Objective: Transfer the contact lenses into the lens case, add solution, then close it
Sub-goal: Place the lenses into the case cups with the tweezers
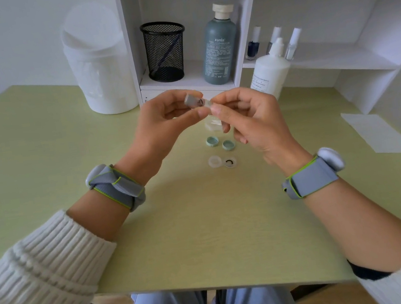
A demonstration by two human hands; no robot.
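Both hands' fingers (202, 111) pinch small lens vial (196, 101) above table (38, 138).

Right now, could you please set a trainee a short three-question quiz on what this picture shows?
1. True or false: both wells of the lens case already hold a lens.
2. What are the left hand and right hand holding between them? A) a small vial B) a green cap C) the white bottle
3. Where do the two green caps lie relative to the case?

Key
1. False: a dark ring shows in one well only; the other looks empty.
2. A.
3. On the table, off the case, just beyond it, toward the shelf.
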